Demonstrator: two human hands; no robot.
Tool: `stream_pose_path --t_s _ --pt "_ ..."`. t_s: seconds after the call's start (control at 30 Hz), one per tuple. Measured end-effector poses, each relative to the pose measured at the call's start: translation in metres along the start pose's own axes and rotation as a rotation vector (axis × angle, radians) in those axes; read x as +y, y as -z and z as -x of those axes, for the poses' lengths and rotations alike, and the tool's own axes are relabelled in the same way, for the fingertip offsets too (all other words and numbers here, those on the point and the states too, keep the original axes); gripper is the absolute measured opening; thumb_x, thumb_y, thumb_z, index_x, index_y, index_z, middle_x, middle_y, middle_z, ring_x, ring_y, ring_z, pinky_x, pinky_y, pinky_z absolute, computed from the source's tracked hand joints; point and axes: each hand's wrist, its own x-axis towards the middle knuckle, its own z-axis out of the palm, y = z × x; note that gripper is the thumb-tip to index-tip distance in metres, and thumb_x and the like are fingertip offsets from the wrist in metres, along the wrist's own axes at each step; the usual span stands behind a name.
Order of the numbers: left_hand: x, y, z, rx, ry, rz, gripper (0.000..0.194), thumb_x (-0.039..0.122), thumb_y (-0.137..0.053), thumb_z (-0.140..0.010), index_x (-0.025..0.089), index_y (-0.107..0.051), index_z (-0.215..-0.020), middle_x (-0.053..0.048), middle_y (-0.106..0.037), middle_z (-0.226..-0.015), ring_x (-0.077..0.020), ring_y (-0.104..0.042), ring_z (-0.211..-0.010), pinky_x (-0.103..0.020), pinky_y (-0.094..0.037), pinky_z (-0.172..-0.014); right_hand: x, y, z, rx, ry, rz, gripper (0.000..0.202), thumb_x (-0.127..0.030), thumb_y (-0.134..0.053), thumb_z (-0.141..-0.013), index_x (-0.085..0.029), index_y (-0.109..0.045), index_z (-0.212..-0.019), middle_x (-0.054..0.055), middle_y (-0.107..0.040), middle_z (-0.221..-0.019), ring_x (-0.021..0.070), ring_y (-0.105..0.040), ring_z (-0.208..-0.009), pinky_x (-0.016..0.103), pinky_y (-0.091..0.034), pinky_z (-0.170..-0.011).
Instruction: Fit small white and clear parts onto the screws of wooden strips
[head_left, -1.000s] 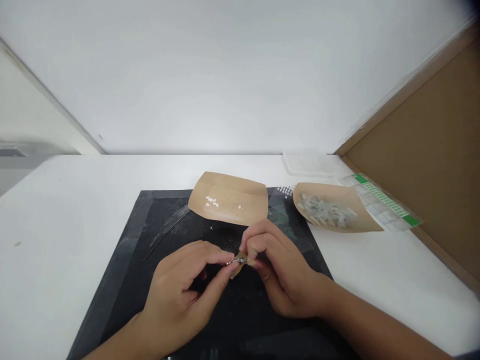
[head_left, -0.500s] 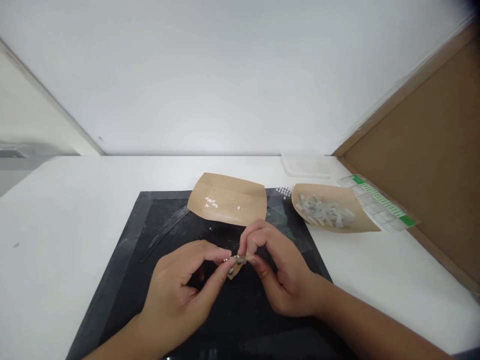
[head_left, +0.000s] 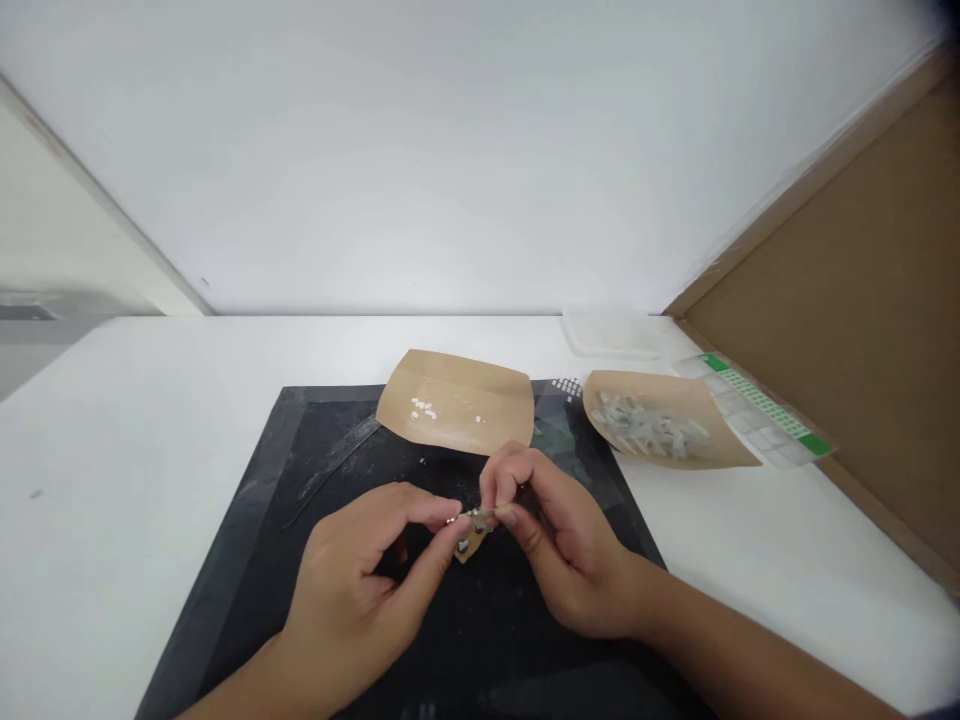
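A small tan piece with shiny metal bits (head_left: pixel 470 543) is held over the black mat (head_left: pixel 345 620). My left hand (head_left: pixel 375 580) pinches its left edge between thumb and forefinger. At its upper right, the thumb and fingers of my right hand (head_left: pixel 566 545) are pressed together on a thin pale strip that meets the piece; the fingertips hide part of it. Behind my hands, a brown paper tray (head_left: pixel 457 385) carries several small white bits.
To the right, another brown tray (head_left: pixel 720 440) bears a pile of clear and grey pieces. Beside it are a clear divided case with a green strip (head_left: pixel 765 400) and a translucent lid (head_left: pixel 611 335). A white grid sticker (head_left: pixel 568 388) lies at the mat's back edge. A brown board stands at the right.
The fingertips of my right hand have shifted slightly on the thin strip, and the tan piece shows a little more below them. My left hand keeps the same pinch.
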Motion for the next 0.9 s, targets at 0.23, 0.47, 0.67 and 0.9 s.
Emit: stream_pose_path --t_s 0.23,0.47,0.67,0.9 --pt "-0.004 0.001 -0.002 0.050 0.041 -0.055 0.005 0.021 -0.074 -0.095 0.025 -0.076 -0.093 0.005 -0.079 -0.083 -0.0093 -0.071 -0.065 -0.019 -0.053 -0.057 -0.002 0.002 0.000 0.034 -0.043 -0.070 0.012 -0.022 -0.039 -0.111 -0.024 -0.045 -0.101 0.002 -0.057 -0.097 0.0143 -0.055 -0.083 0.030 -0.046 -0.075" --pt "-0.012 0.000 -0.001 0.049 0.048 -0.064 0.004 0.022 -0.074 -0.095 0.025 -0.076 -0.094 0.006 -0.078 -0.084 -0.0076 -0.068 -0.061 -0.019 -0.053 -0.058 0.003 0.010 -0.001 0.178 -0.079 -0.079 0.011 -0.030 -0.044 -0.112 -0.024 -0.048 -0.104 0.002 -0.056 -0.100 0.0152 -0.056 -0.088 0.032 -0.046 -0.079" --pt "-0.010 0.000 -0.003 0.056 0.049 -0.049 0.005 0.022 -0.074 -0.095 0.026 -0.076 -0.095 0.007 -0.078 -0.082 -0.0061 -0.067 -0.060 -0.016 -0.052 -0.057 0.007 0.017 -0.003 0.197 -0.130 0.040 0.020 -0.033 -0.034 -0.114 -0.024 -0.043 -0.098 0.001 -0.049 -0.093 0.0156 -0.047 -0.080 0.033 -0.043 -0.075" --pt "-0.010 0.001 -0.001 0.058 0.065 -0.068 0.006 0.023 -0.074 -0.095 0.027 -0.077 -0.098 0.005 -0.080 -0.086 -0.0074 -0.067 -0.061 -0.018 -0.054 -0.057 0.009 0.026 -0.005 0.114 -0.108 0.397 0.025 -0.028 -0.031 -0.111 -0.025 -0.038 -0.087 0.001 -0.047 -0.083 0.0179 -0.043 -0.072 0.034 -0.036 -0.065"
